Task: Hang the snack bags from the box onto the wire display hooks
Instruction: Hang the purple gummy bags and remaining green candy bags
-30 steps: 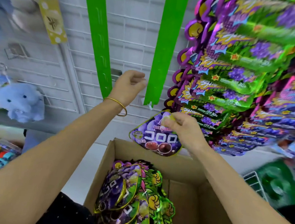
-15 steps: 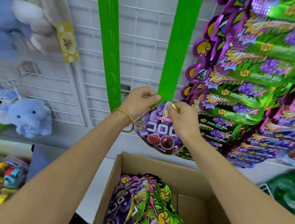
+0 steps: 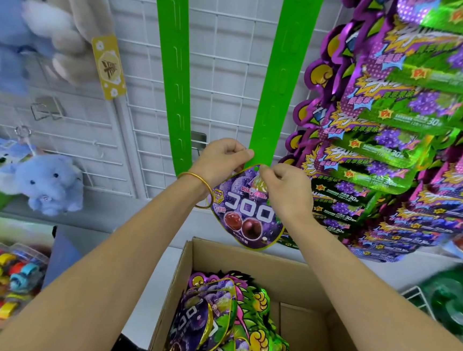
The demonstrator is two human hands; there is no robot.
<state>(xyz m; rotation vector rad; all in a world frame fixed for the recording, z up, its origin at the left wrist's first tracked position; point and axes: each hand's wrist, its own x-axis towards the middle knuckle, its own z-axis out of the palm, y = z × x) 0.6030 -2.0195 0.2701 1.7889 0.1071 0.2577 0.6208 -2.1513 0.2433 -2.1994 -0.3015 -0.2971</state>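
At the lower end of the green strip (image 3: 276, 95), the left hand (image 3: 220, 160) pinches the strip while the right hand (image 3: 282, 188) pinches the top of the snack bag (image 3: 249, 213) just beneath. If the bag's hole misses the clip, it likely drops into the box (image 3: 308, 280).

The purple bag (image 3: 249, 213) carries the brand "UHA" in pink near its top, with more small pink lettering beside it that is too fine to read. Below runs the name "コロロ" in big white block characters. The hanging green and purple bags (image 3: 398, 106) each show "PA" on an orange star, the number "30", and the Chinese flavour names "青苹果味" and "葡萄味". The bags in the box (image 3: 201, 318) show parts of the same white block characters. The yellow tag (image 3: 109, 66) bears a dark emblem that cannot be read.
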